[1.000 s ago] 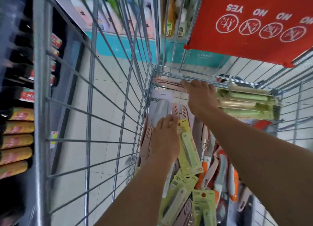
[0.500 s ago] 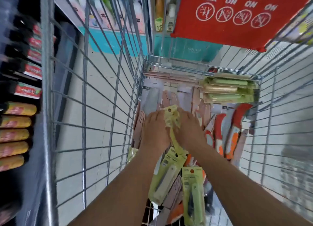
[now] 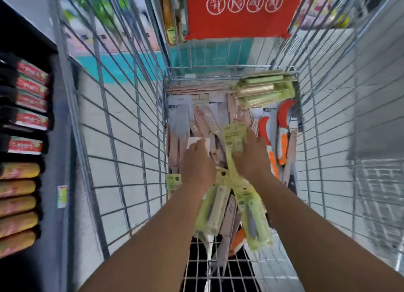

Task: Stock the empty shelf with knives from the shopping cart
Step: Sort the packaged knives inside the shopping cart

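risk first: could spill or drop the loose packs, since the knives (image 3: 220,125) lie heaped and overlapping on the floor of the shopping cart (image 3: 122,138), so lifting one card likely drags its neighbours; could also snag a hang-hole or card corner on the wire mesh on the way up; could bend the thin card, or slip from a pinch taken only at one end. right hand (image 3: 251,158) deep in the cart, fingers curled round the upper part of a yellow-green carded knife (image 3: 235,138), card tilted up out of the heap, its header showing past the knuckles. left hand (image 3: 197,160) just beside it, fingers bent down onto a white card (image 3: 196,141) in the pile; seen from the back only, so cannot tell whether pinching it or merely pressing on it. more green packs (image 3: 253,213) under the wrists, pink-sheathed blades toward the far end, orange-handled knives (image 3: 282,138) along the right wall, a stack of green boxed packs (image 3: 264,90) in the far right corner. dark shelving with red and yellow packets (image 3: 28,121) to the left, outside the cart; empty shelf not in view. nothing lifted clear of the cart yet.
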The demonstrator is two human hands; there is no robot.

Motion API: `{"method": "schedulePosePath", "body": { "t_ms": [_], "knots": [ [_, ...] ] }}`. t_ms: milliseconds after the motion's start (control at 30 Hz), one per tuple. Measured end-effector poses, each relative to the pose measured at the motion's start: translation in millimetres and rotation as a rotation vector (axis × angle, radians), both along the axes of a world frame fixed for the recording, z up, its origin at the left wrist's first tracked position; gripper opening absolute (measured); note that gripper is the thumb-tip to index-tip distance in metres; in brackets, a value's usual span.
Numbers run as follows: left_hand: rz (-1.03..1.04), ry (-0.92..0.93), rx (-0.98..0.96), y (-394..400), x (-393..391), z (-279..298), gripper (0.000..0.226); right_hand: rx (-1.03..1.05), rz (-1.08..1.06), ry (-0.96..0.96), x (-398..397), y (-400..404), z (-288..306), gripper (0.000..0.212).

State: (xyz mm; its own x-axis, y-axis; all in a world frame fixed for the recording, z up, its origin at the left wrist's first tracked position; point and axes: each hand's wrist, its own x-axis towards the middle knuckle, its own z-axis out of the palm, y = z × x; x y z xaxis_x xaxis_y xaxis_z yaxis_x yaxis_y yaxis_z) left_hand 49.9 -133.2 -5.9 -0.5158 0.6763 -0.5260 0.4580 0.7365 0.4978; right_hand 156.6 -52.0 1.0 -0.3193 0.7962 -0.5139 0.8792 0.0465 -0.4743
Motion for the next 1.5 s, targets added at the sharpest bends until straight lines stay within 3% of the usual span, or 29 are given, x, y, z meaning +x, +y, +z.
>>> {"method": "schedulePosePath", "body": {
  "t_ms": [133, 300, 433, 567, 667, 767, 867, 933, 1067, 1167, 1233, 1367, 1500],
  "knots": [
    [-0.227, 0.113, -0.179, -20, 8, 3, 0.058, -0.087, 0.052, -0.183, 22, -15, 5, 0.074],
    [-0.132, 0.233, -0.173, -24, 10, 1, 0.059, -0.175, 0.035, -0.344, 34, -31, 6, 0.064],
    [-0.078, 0.172, -0.26, -23, 7, -5, 0.073, -0.012, 0.095, -0.256, 21, -31, 7, 0.064],
    [-0.014, 0.175, -0.235, -19, 6, -8, 0.087, 0.0, 0.194, -0.093, -7, -25, 0, 0.062],
    [0.214, 0.083, -0.066, -13, 1, -11, 0.063, 0.041, 0.241, -0.034, -21, -20, -12, 0.047],
    [0.347, 0.018, 0.148, -6, -3, -4, 0.026, 0.018, 0.096, 0.03, -30, -9, -17, 0.046],
    [0.474, -0.041, 0.226, 3, -5, 3, 0.019, -0.012, -0.045, 0.096, -32, 3, -12, 0.045],
    [0.433, -0.145, 0.163, 5, -1, 6, 0.019, 0.004, -0.082, 0.138, -31, 7, -6, 0.04],
    [0.137, -0.214, -0.004, -6, 19, 9, 0.019, 0.032, -0.015, 0.098, -29, 8, 0, 0.037],
    [0.231, 0.053, -0.048, -12, 15, 6, 0.027, 0.059, 0.113, 0.007, -26, 6, -8, 0.036],
    [0.245, 0.223, -0.192, -15, 6, 5, 0.041, 0.035, 0.163, 0.007, -28, 5, -10, 0.038],
    [0.242, 0.186, -0.408, -16, -1, 0, 0.073, -0.008, 0.266, -0.052, -44, -2, -14, 0.059],
    [0.253, 0.182, -0.426, -11, 4, -7, 0.077, 0.044, 0.372, -0.162, -53, -4, -18, 0.067]
  ]
}}
